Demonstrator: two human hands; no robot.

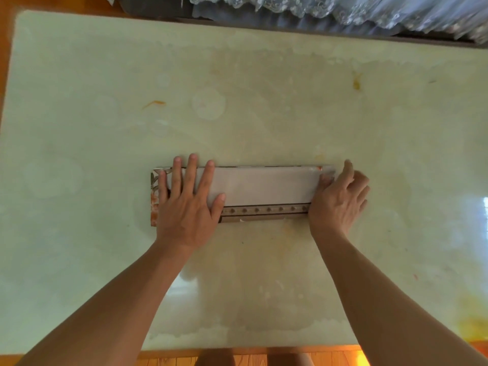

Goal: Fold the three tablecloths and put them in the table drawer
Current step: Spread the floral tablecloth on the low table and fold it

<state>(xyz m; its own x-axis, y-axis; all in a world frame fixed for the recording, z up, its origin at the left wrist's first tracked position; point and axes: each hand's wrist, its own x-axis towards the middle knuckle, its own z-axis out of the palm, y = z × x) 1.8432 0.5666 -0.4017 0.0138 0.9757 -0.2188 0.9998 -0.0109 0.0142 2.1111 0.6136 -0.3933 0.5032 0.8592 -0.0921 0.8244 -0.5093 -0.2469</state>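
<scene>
A tablecloth (264, 188) lies folded into a long narrow strip in the middle of the table (264, 101). Its pale underside faces up, and a brown patterned border shows along its near edge. My left hand (188, 204) presses flat on the strip's left part with straight, spread fingers. At the strip's right end my right hand (339, 199) has its thumb and fingers curled round the end of the cloth. No drawer and no other tablecloth can be seen.
The pale glossy tabletop fills most of the view. Its near edge (250, 350) is at the bottom with wooden floor below. Lace curtains (343, 9) hang beyond the far edge. Small orange stains mark the surface.
</scene>
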